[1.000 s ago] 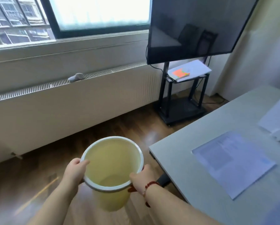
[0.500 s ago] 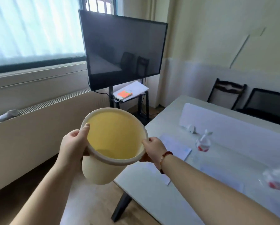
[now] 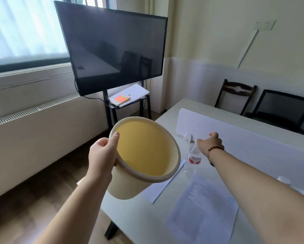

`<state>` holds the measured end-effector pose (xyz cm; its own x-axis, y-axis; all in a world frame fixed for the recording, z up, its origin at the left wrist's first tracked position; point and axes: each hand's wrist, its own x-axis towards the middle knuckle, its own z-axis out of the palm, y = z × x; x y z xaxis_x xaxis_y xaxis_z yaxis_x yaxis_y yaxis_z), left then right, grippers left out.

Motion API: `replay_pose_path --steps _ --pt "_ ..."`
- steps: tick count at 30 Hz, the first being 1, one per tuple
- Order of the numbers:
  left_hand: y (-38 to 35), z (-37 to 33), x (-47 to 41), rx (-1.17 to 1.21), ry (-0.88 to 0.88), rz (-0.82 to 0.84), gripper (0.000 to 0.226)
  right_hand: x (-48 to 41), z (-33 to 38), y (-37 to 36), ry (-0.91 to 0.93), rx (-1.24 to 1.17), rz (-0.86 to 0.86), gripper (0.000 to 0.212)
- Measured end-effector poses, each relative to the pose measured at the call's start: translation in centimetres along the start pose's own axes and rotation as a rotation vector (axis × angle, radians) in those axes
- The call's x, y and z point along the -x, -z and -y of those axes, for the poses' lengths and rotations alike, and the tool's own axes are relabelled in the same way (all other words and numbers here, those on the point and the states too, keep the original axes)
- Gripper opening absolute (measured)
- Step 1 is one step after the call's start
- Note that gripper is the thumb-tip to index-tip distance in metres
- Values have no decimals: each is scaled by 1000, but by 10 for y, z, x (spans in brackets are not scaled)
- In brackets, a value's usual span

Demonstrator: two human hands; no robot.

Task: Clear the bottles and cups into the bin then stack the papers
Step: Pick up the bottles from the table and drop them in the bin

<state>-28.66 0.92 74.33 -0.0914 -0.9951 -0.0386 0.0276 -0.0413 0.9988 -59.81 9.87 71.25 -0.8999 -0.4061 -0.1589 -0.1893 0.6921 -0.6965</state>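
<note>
A dark screen [image 3: 112, 48] on a black stand [image 3: 110, 110] fills the corner beside a bright curtained window [image 3: 24, 30] above a long radiator [image 3: 42, 127], with cream walls [image 3: 209, 32], wood floor [image 3: 33, 199], and two dark chairs [image 3: 271, 104] behind the grey table's [image 3: 140, 221] far edge.

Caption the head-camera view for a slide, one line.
Left hand holds an empty yellow bin beside the table while the right hand reaches for a plastic bottle.
</note>
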Motion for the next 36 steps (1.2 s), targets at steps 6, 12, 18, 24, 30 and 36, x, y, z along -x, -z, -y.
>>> replay_pose_path --steps 6,12,18,24,30,36 --pt "-15 11 3 -46 -12 -70 45 -46 -16 -19 45 187 206 65" --pt "-22 25 8 -70 -18 -99 45 -59 -32 -36 180 317 133 53" --pt "-27 25 9 -55 7 -101 43 -55 -26 -26 148 49 56 53" --pt "-31 19 14 -56 22 -55 40 1 50 9 527 -457 -261 41" --pt "-31 10 14 -20 53 12 38 79 106 56 691 -857 -326 31" --pt "-38 2 22 -22 88 131 39 106 68 40 509 -611 -63 24"
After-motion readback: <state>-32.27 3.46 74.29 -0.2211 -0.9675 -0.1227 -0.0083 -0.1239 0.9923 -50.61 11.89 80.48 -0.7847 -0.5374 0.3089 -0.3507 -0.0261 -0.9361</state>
